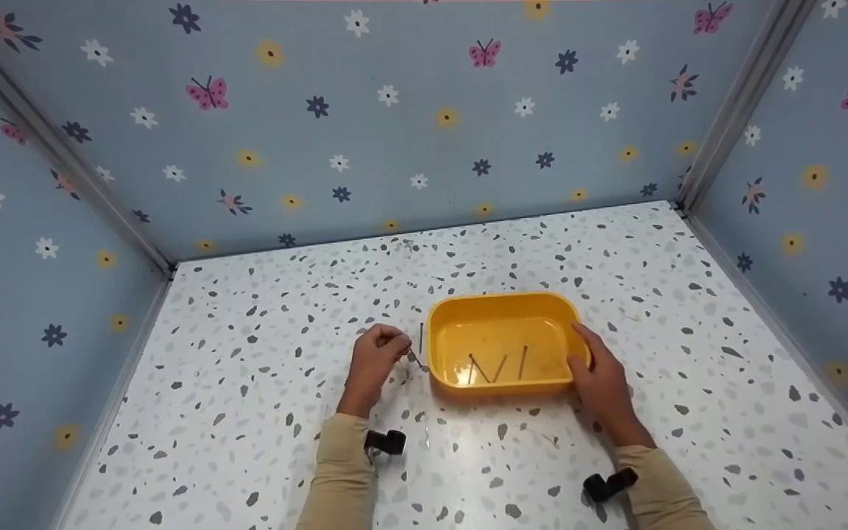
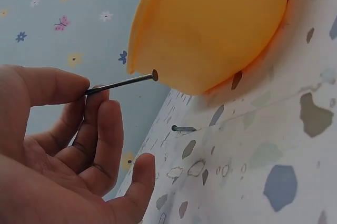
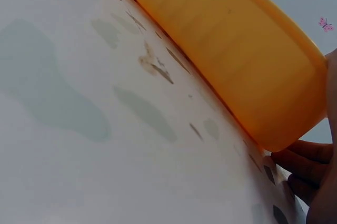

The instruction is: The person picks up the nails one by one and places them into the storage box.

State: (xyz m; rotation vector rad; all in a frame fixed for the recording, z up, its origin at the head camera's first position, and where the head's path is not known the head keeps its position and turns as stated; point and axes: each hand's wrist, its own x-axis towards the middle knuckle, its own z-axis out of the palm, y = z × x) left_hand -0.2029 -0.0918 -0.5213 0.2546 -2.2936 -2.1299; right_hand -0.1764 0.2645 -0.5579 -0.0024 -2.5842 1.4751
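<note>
My left hand (image 1: 376, 368) pinches a nail (image 2: 126, 82) by its pointed end between thumb and finger, and the flat head points toward the yellow tub (image 1: 501, 300). It is just left of the tub, apart from it. Another nail (image 2: 184, 129) lies on the table by the tub's left side. Several nails (image 1: 523, 362) rest inside on the tub's floor, toward its near side. My right hand (image 1: 601, 379) grips the tub's right end, with the thumb at the rim; in the right wrist view some fingers (image 3: 303, 165) show low against its outer wall.
The tub stands on a white speckled table (image 1: 262, 331). Flower-patterned panels (image 1: 394, 140) rise at the back and both sides. A black strap mount (image 1: 387, 442) sits on the left wrist and another (image 1: 610, 486) on the right.
</note>
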